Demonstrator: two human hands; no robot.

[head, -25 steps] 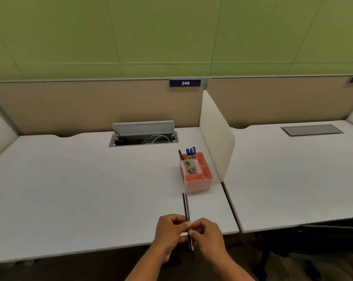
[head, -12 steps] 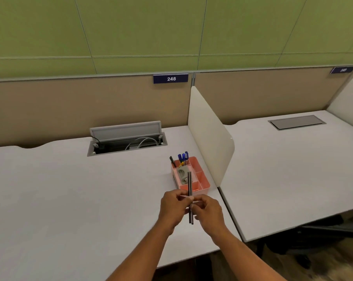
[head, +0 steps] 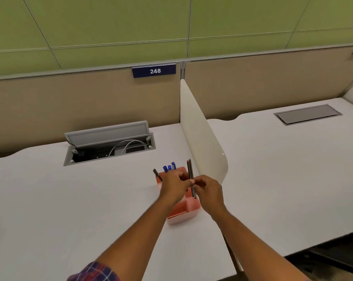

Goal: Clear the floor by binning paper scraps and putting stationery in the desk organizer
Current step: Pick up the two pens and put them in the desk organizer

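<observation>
Here both hands, left hand [head: 174,185] and right hand [head: 209,190], pinch two pencils [head: 190,179] upright over the pink organizer [head: 188,211]; best to lower them straight into a back compartment, points down.

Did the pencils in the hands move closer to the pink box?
Yes. The pencils moved forward across the desk, from its near edge to right over the pink box.

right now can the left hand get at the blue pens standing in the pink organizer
Probably yes. The left hand hovers just in front of the blue pens at the back of the pink organizer, nothing between, though it helps pinch the dark pencils.
</observation>
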